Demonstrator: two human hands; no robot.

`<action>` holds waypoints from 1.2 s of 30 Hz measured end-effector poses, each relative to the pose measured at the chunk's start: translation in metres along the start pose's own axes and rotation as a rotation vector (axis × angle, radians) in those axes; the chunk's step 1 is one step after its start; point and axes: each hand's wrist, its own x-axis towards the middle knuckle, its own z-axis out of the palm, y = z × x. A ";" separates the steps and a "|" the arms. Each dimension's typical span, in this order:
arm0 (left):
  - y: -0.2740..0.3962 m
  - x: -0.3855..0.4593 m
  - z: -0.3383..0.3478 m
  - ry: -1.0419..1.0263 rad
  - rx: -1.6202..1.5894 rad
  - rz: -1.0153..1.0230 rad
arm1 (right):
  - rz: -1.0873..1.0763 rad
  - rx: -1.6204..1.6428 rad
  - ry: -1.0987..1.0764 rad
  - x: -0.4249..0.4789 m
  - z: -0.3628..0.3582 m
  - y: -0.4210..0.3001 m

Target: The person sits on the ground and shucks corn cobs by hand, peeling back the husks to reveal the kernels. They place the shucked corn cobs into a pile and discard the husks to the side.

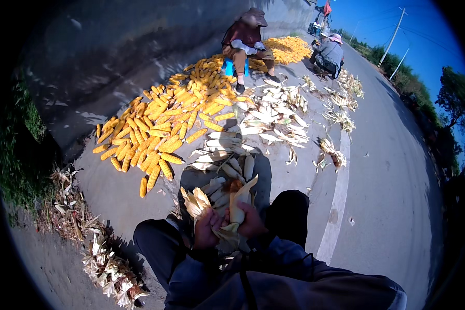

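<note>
Between my knees, my right hand (251, 221) grips an ear of corn (237, 201) whose pale husk is partly pulled open, with orange-brown kernels showing near the top. Beside it, my left hand (207, 228) is closed around a bunch of dry husks (196, 202); whether these husks join another ear is hidden. Green-yellow husk leaves hang between both hands. Just beyond, unhusked ears (221, 155) lie on the pavement in my shadow. Husked yellow cobs (151, 141) are heaped ahead to the left, and more white-husked ears (281, 110) lie ahead to the right.
A person (243, 42) sits on a blue stool (229, 67) beside the cobs, along a grey wall (120, 35). Farther off, a person in a pink hat (329, 56) crouches near the road. Stripped husks (110, 267) lie at lower left, others (333, 153) by the white road line (337, 209).
</note>
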 end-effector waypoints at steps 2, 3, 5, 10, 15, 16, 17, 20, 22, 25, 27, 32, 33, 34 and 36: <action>-0.003 0.002 0.001 -0.020 0.017 -0.008 | 0.008 -0.021 -0.083 0.003 -0.014 -0.004; -0.003 0.001 0.000 -0.023 0.028 -0.010 | 0.009 -0.044 -0.084 0.003 -0.016 -0.004; -0.004 0.002 -0.001 -0.018 0.047 -0.012 | 0.010 -0.090 -0.086 0.005 -0.020 -0.005; -0.004 -0.001 -0.006 0.100 0.119 -0.062 | -0.261 -0.643 0.073 0.004 -0.012 -0.003; -0.011 -0.004 -0.006 0.197 0.228 -0.172 | -0.346 -0.832 0.373 0.012 -0.016 -0.002; -0.010 -0.004 -0.008 0.210 0.234 -0.175 | -0.399 -0.936 0.422 0.012 -0.010 0.004; -0.009 -0.005 -0.011 0.223 0.239 -0.177 | -0.453 -1.040 0.471 0.013 -0.003 0.009; -0.016 -0.003 -0.007 0.251 0.298 -0.180 | -0.582 -1.428 0.592 0.021 -0.018 0.008; -0.020 -0.001 -0.005 0.286 0.340 -0.180 | -0.552 -1.515 0.647 0.029 -0.026 0.008; -0.024 0.001 -0.008 0.323 0.373 -0.174 | -0.573 -1.624 0.688 0.038 -0.032 0.012; -0.021 -0.002 -0.007 0.305 0.384 -0.152 | -0.589 -1.647 0.689 0.042 -0.035 0.013; 0.017 -0.004 0.025 0.187 0.310 -0.149 | -0.600 -1.411 0.616 0.042 -0.072 -0.039; 0.023 0.004 0.014 0.110 0.219 -0.128 | -0.629 -1.423 0.655 0.039 -0.080 -0.048; 0.036 0.004 0.017 0.131 0.229 -0.049 | -0.581 -1.319 0.608 0.039 -0.072 -0.042; 0.065 0.011 0.017 0.225 0.389 -0.019 | -0.526 -1.193 0.539 0.034 -0.047 -0.039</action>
